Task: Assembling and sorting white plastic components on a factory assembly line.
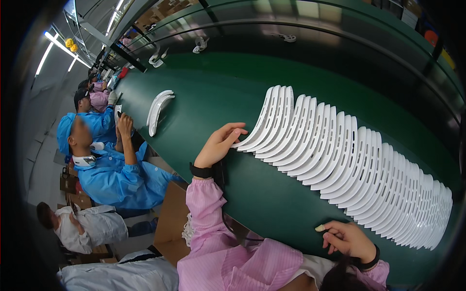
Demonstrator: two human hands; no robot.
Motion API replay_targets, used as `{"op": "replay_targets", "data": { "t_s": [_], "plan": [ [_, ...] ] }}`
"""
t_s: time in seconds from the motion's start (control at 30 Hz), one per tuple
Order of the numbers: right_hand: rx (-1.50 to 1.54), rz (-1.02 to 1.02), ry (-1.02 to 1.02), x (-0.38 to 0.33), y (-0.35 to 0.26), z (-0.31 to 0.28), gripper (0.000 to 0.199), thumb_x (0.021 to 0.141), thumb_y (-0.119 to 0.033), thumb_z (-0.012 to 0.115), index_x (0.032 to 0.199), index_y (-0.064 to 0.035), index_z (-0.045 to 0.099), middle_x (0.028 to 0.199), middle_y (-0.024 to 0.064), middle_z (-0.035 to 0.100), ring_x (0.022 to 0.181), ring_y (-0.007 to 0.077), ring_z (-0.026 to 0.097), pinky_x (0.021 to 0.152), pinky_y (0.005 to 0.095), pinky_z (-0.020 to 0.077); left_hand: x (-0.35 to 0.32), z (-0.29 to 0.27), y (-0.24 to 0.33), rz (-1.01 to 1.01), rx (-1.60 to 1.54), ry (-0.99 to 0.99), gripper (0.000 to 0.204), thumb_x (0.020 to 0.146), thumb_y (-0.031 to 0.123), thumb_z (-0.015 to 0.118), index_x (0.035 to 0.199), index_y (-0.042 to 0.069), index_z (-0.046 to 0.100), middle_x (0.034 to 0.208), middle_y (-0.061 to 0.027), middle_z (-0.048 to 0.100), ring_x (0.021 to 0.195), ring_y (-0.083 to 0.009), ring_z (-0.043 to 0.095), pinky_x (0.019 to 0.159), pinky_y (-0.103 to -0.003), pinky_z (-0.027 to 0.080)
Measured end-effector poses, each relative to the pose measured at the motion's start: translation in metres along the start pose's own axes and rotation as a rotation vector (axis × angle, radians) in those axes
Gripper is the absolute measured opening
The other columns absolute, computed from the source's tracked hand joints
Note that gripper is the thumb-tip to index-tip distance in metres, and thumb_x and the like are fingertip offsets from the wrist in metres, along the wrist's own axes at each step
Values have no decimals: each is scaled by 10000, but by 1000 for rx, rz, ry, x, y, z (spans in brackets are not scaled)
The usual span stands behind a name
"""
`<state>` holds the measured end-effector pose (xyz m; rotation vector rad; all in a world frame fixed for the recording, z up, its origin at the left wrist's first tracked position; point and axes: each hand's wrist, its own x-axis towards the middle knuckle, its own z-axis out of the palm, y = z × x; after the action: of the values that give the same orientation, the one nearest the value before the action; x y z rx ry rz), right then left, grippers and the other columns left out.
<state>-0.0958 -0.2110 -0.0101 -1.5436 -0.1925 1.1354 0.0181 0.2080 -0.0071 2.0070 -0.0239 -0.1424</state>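
Note:
Many curved white plastic strips with slots (335, 145) stand packed side by side in a long row, running from the middle of the green bench toward the right. My left hand (218, 144) is at the row's left end, thumb and fingers drawn together on the end strip; the exact grip is partly hidden. Nearer the front edge, my right hand (348, 238) hovers beside the row with nothing visible in it. Its index finger, in a pale finger cot, points out while the others curl loosely. Black bands circle both wrists.
Another pair of curved white pieces (159, 110) lies on the green bench (208, 92) to the left. Co-workers in blue (109, 169) sit along the left side. An open cardboard box (171, 213) stands below the bench edge. Small white parts (199, 45) lie toward the back.

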Motion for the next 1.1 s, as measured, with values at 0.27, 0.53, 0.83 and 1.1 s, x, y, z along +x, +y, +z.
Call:
{"op": "replay_targets", "data": {
  "t_s": [0.27, 0.53, 0.83, 1.1],
  "plan": [
    [26, 43, -1, 2, -7, 2, 269, 970, -137, 559, 1217, -32, 572, 760, 60, 642, 617, 107, 615, 593, 236, 494, 7, -12, -7, 33, 7, -21, 355, 1013, 233, 467, 1283, 14, 541, 1109, -45, 653, 835, -92, 563, 750, -230, 469],
    [54, 71, 1, 1, -8, 1, 283, 963, -133, 577, 1228, -32, 572, 775, 58, 655, 614, 102, 613, 587, 234, 501, 115, -156, -56, 73, 534, 286, 401, 897, 323, 638, 1138, 4, 647, 1083, -158, 650, 916, -235, 643, 842, -312, 495],
    [265, 52, 172, 0, 5, 7, 159, 934, -50, 567, 1062, 41, 592, 769, 81, 657, 675, 128, 637, 638, 234, 505, 276, -178, -84, -125, 1001, 619, 375, 769, 295, 676, 1109, 138, 695, 1502, -181, 299, 1352, -352, 329, 1039, -476, 377],
    [288, 34, 281, 5, -20, 30, 489, 886, -458, 673, 1072, -14, 580, 761, -33, 536, 652, 60, 454, 590, 223, 374, 333, -194, -96, -125, 1228, 684, 387, 769, 166, 629, 1151, 157, 684, 1549, -118, 256, 1408, -305, 261, 1089, -495, 311]
  ]
}}
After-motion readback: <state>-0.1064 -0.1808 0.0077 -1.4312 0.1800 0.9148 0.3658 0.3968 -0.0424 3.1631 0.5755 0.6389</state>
